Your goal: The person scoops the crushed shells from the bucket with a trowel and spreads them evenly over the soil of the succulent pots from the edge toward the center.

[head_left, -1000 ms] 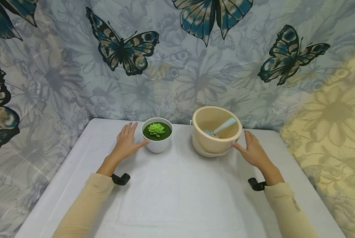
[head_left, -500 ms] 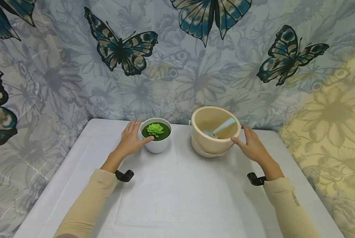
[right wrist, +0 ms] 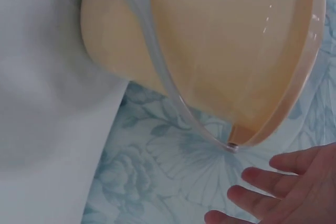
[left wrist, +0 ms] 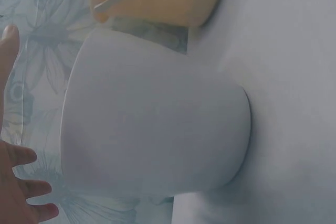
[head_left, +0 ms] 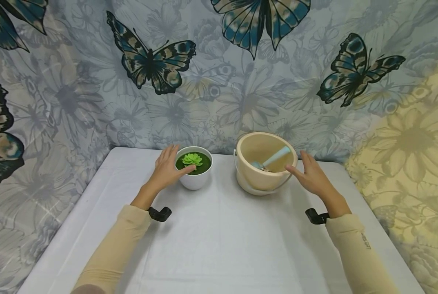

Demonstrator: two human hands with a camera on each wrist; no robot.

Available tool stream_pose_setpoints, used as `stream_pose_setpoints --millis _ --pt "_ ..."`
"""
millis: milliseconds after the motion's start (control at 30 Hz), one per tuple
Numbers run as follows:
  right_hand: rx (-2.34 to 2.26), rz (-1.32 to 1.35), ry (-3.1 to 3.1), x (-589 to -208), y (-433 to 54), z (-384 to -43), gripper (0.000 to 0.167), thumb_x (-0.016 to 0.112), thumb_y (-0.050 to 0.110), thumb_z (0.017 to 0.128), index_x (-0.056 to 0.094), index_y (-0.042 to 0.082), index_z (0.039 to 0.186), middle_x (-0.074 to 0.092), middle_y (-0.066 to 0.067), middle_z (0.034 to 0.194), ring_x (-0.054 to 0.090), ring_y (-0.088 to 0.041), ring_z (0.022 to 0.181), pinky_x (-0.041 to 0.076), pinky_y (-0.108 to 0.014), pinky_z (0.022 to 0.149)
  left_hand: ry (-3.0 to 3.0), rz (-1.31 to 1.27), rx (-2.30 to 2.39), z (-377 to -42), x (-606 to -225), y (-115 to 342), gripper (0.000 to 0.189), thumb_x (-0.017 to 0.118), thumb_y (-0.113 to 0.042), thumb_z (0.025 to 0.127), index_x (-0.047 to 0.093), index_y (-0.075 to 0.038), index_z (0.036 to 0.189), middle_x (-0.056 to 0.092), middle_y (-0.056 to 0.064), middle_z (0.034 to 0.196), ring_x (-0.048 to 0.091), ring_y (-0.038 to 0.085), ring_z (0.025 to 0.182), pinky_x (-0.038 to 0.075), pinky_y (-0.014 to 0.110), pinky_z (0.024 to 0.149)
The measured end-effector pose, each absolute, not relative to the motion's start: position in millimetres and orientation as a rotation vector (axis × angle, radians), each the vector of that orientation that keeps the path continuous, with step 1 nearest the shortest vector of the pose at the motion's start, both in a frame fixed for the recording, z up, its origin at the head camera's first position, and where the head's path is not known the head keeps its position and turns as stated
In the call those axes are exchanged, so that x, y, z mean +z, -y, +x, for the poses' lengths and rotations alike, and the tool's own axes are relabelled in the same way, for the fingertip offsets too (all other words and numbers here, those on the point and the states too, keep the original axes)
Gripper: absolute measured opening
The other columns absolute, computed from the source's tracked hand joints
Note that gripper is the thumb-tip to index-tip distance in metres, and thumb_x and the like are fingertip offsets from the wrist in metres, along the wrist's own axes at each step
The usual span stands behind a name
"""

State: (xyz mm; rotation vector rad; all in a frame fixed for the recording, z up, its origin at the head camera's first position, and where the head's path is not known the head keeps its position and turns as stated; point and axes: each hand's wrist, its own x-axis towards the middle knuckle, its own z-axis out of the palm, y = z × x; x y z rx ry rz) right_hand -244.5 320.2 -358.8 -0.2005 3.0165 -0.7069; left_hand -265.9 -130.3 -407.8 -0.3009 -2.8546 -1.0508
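A white pot (head_left: 194, 182) with a green succulent (head_left: 192, 159) stands at the back of the table. My left hand (head_left: 165, 168) is at its left side, fingers extended and thumb overlapping the near rim in the head view. To the right stands a cream bucket (head_left: 257, 179) with its pale handle (right wrist: 163, 72) hanging down in front. A light-blue-handled tool (head_left: 279, 155) leans inside it. Beside the bucket's right side is my right hand (head_left: 313, 176), thumb at the rim and fingers spread. In the right wrist view its fingers (right wrist: 257, 200) show apart from the bucket.
Everything stands on a white-covered table (head_left: 219, 245). Close behind its back edge hangs a floral cloth with butterflies (head_left: 150, 65). Black wrist cameras (head_left: 161, 214) sit on both wrists. A gap separates the pot and the bucket.
My left hand has moved right and farther back, its thumb coming over the pot's rim. The right hand has shifted slightly farther back along the bucket. Pot and bucket stay put.
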Motion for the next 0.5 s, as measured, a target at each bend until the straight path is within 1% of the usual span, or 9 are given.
stream_pose_setpoints --millis 133,333,400,500 --pt "-0.701 -0.199 -3.015 -356 -319 -248 0.096 0.041 0.058 0.099 -0.001 -0.009 0.153 0.006 -0.040 0.155 0.011 -0.059 0.141 0.017 -0.073 0.109 2.859 -0.313 -1.037 -268 -403 124 0.110 0.056 -0.079 0.077 0.017 -0.014 0.157 0.010 0.017 0.163 0.005 0.041 0.151 0.006 0.065 0.118" --pt "-0.704 -0.213 -3.006 -353 -317 -250 0.094 0.043 0.054 0.100 -0.001 -0.010 0.152 0.007 -0.041 0.154 0.013 -0.059 0.141 0.018 -0.073 0.109 2.850 -0.361 -0.974 -270 -398 114 0.112 0.054 -0.081 0.076 0.019 -0.012 0.156 0.013 0.018 0.162 0.007 0.041 0.150 0.009 0.064 0.117" --pt "-0.698 -0.213 -3.004 -352 -316 -250 0.094 0.043 0.055 0.100 -0.001 -0.010 0.152 0.007 -0.041 0.154 0.012 -0.058 0.141 0.018 -0.072 0.110 2.850 -0.372 -0.966 -271 -397 111 0.113 0.053 -0.083 0.075 0.019 -0.012 0.156 0.014 0.018 0.162 0.007 0.041 0.150 0.010 0.065 0.117" --pt "-0.697 -0.212 -3.002 -350 -316 -251 0.094 0.043 0.055 0.099 0.000 -0.010 0.152 0.006 -0.040 0.155 0.011 -0.058 0.142 0.017 -0.073 0.110 2.857 -0.390 -0.968 -272 -395 106 0.111 0.053 -0.082 0.076 0.019 -0.013 0.156 0.013 0.017 0.162 0.006 0.041 0.151 0.010 0.066 0.117"
